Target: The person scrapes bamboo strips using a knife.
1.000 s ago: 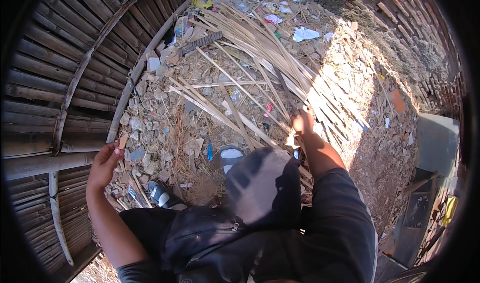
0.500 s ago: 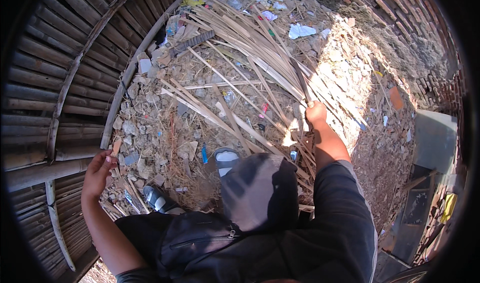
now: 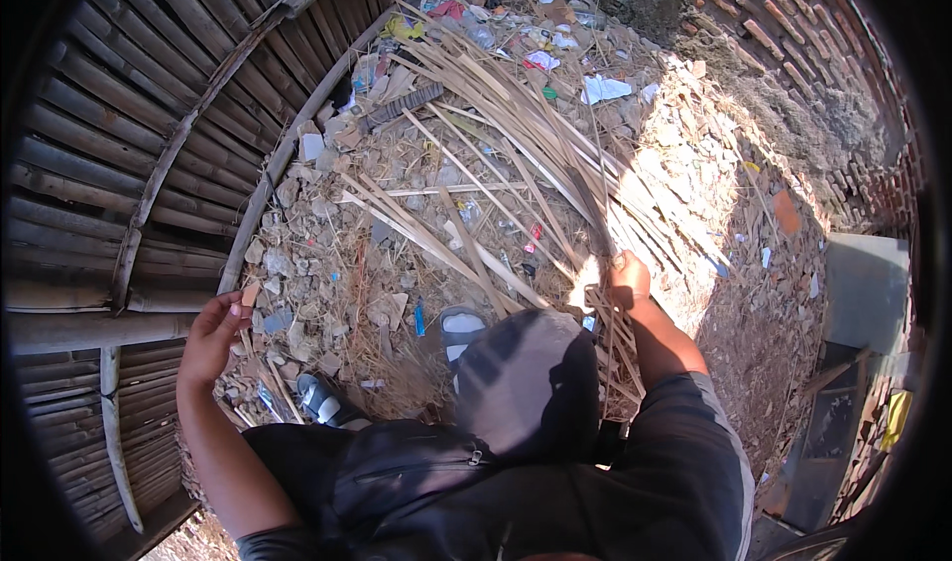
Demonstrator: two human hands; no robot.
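Observation:
My right hand [image 3: 628, 280] is closed round the lower end of a long, narrow, dark blade-like tool [image 3: 587, 204]. The tool points up and away over a heap of pale split bamboo strips [image 3: 496, 85]. At the left, beside the bamboo wall, my left hand [image 3: 210, 338] is raised with its fingers curled in a pinch. A small orange-brown piece [image 3: 250, 296] shows at its fingertips; whether the fingers hold it or it lies behind them, I cannot tell. More loose strips [image 3: 426, 234] lie across the rubble between my hands.
A bamboo wall [image 3: 149, 145] rises along the left. Broken stone, straw and litter [image 3: 337, 264] cover the ground. A rough brick wall [image 3: 783, 65] stands far right, with a grey panel [image 3: 865, 288] nearer. My sandalled feet [image 3: 461, 331] and bent knee [image 3: 531, 378] are near the middle.
The view has shifted slightly, so the ground appears lower and further right. My right hand and the dark tool sit lower in the picture; my left hand keeps its pinch.

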